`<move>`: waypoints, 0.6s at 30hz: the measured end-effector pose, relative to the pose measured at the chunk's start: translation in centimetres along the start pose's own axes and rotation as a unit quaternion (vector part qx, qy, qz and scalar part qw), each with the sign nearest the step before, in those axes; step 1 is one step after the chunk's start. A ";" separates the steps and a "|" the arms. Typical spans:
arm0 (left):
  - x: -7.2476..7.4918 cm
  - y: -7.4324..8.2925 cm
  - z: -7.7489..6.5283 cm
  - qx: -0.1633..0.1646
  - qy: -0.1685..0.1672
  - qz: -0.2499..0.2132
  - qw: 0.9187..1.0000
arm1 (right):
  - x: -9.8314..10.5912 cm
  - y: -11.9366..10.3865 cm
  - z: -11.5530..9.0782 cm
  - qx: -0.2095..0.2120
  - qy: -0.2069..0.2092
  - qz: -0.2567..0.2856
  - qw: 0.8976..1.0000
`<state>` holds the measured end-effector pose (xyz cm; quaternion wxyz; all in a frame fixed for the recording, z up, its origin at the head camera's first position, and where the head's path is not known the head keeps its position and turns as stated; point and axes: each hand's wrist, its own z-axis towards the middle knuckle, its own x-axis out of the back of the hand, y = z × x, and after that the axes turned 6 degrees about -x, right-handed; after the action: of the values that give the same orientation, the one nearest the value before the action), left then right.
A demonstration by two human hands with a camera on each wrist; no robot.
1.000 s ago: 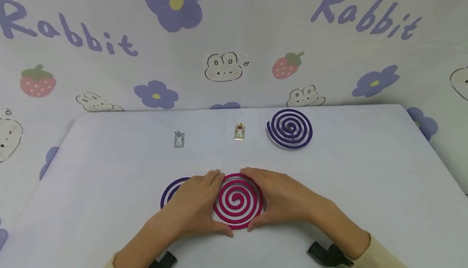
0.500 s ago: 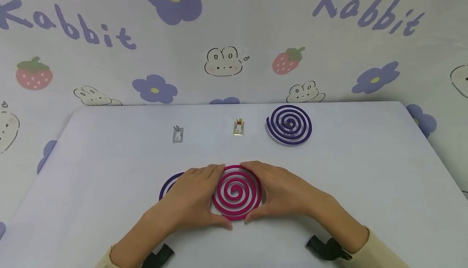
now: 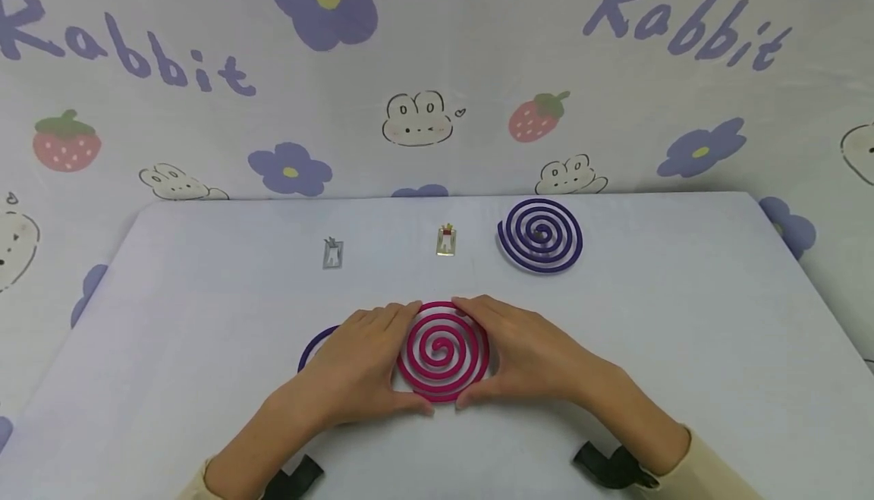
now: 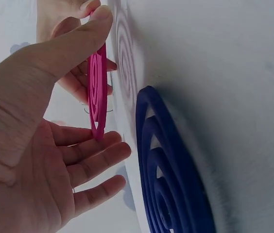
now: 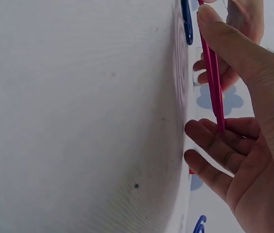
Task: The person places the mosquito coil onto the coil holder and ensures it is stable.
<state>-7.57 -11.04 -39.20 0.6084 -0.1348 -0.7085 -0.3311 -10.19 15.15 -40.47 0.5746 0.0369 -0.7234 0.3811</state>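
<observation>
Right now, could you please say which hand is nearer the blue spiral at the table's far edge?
Right. The right hand is in front of the blue spiral; the left hand is farther off, in front and leftward.

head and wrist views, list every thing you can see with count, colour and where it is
pink coil: 1, pink, held above the table between both hands
far blue coil: 1, dark blue, back right
near blue coil: 1, dark blue, partly hidden by a hand
silver piece: 1, silver, back left
gold piece: 1, gold with red, back middle
table: 1, white, under everything
backdrop: 1, white with prints, behind
wrist gear: 2, black, by wrists
sleeves: 2, beige, lower edge
hands: 2, bare, centre
</observation>
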 end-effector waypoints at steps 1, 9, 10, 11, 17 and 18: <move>0.0 -0.1 0.0 -0.001 0.002 0.000 1.000 | 0.0 0.0 0.0 0.004 0.005 0.000 1.000; 0.5 -0.1 0.3 0.015 0.011 -0.039 0.999 | -0.1 0.0 0.1 -0.001 0.038 0.005 0.999; 0.5 -0.1 0.3 0.016 0.010 -0.049 0.999 | -0.1 0.0 0.1 -0.007 0.038 0.010 0.999; 0.5 -0.1 0.4 0.016 0.011 -0.057 0.998 | -0.1 0.0 0.1 -0.012 0.039 0.014 0.999; 0.6 -0.1 0.9 0.017 0.018 -0.068 0.997 | 0.0 0.1 0.2 -0.018 0.042 0.033 0.998; 0.7 -0.2 1.0 0.016 0.022 -0.066 0.997 | 0.0 0.1 0.3 -0.018 0.043 0.036 0.998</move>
<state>-8.59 -10.67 -38.65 0.6024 -0.0712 -0.7077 -0.3623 -10.47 15.06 -40.54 0.5917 -0.0157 -0.7054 0.3898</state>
